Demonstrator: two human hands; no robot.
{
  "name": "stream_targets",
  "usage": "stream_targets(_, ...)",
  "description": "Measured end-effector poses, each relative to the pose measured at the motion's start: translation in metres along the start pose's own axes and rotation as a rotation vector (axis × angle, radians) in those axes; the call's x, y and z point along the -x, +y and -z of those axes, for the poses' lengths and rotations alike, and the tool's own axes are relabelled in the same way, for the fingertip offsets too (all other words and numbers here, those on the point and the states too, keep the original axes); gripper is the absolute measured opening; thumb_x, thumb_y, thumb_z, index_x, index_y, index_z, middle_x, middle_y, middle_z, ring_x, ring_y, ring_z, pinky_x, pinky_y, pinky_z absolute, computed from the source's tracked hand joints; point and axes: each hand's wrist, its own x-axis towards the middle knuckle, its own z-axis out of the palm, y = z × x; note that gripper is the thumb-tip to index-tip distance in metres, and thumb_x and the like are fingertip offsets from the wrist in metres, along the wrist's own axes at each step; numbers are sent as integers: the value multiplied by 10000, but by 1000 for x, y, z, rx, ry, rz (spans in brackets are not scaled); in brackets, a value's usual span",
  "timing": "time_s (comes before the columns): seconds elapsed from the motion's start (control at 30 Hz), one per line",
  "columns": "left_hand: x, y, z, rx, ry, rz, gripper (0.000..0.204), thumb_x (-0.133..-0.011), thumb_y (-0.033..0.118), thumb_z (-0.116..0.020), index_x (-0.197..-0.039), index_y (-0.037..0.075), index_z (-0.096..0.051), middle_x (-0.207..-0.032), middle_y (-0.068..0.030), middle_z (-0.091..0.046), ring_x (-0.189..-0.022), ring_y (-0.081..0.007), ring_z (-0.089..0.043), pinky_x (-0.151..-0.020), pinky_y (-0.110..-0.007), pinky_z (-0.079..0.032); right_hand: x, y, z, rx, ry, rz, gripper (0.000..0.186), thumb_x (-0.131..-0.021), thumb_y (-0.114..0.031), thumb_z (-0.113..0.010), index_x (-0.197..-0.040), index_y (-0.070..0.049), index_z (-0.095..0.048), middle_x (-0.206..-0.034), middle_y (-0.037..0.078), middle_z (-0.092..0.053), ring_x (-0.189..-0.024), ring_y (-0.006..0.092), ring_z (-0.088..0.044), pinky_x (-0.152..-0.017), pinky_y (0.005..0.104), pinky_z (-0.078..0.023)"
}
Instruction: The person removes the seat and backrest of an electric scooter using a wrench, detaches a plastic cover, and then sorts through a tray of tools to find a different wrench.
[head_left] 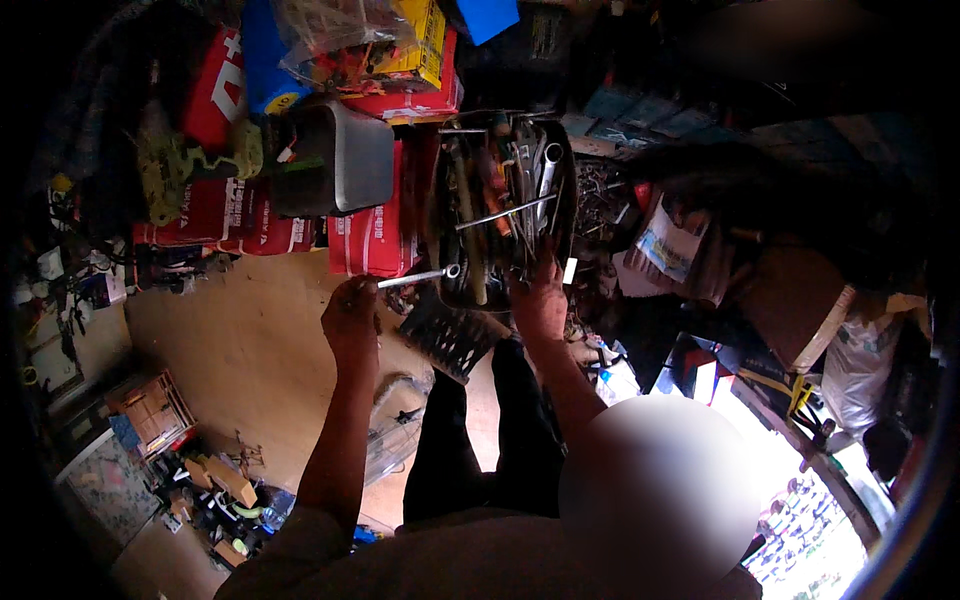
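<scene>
My left hand (348,308) is closed on a silver wrench (418,277) with a ring end, held level just outside a dark tool box (438,215). The box is packed with wrenches, long-handled tools and orange handles, with a long thin silver tool (505,212) lying slantwise across them. My right hand (540,305) is at the box's near right edge, fingers reaching up into it and apparently apart, their tips partly in shadow. Below the box is a dark slotted metal piece (445,340).
Red cartons (365,235), a grey plastic case (345,160) and a yellow box (430,45) crowd the back left. Bags (665,240) and cardboard (790,300) are piled at the right. My legs stand on a tan floor (230,340), with clutter (230,480) at the lower left.
</scene>
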Motion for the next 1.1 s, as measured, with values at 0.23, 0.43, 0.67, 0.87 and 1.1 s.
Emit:
stream_targets(0.23, 47, -8, 23, 35, -17, 54, 117, -971, 128, -708, -1043, 36, -700, -689, 20, -572, -474, -57, -456, -438, -248, -360, 38, 19, 6, -12, -61, -8, 533, -957, -156, -639, -1461, -69, -492, -1199, 229, -658, -1140, 447, -627, -887, 523, -542)
stream_targets(0.43, 81, -8, 48, -26, -49, 125, 82, -966, 106, -687, -1007, 35, -695, -792, -22, -642, -512, -71, -497, -443, -260, -386, 57, -5, 20, -10, 83, 220, 311, -993, -143, -596, -1285, -45, -643, -1020, 205, -675, -907, 432, -659, -767, 497, -544)
stream_targets(0.67, 99, -22, 69, 13, -107, 108, 148, -956, 126, -739, -1060, 29, -698, -736, 3, -604, -507, -48, -467, -442, -243, -368, -17, -21, 18, -73, 145, 62, 234, -1000, -187, -570, -1107, -16, -689, -944, 257, -662, -890, 454, -661, -755, 497, -532)
stream_targets(0.87, 119, -5, 105, 46, -160, 48, 147, -947, 131, -752, -1041, 31, -698, -751, -2, -619, -515, -52, -478, -449, -248, -375, -42, 8, 11, 74, 49, 101, 282, -955, -253, -622, -1145, -51, -669, -1040, 258, -697, -1009, 470, -656, -860, 531, -530)
stream_targets(1.1, 166, -12, 190, 102, -246, 34, 109, -941, 112, -741, -1003, 33, -697, -752, 9, -622, -520, -50, -466, -459, -252, -362, 165, -28, 44, -84, -232, 339, 318, -1040, -284, -592, -1237, -54, -689, -1020, 205, -729, -948, 311, -715, -838, 413, -545)
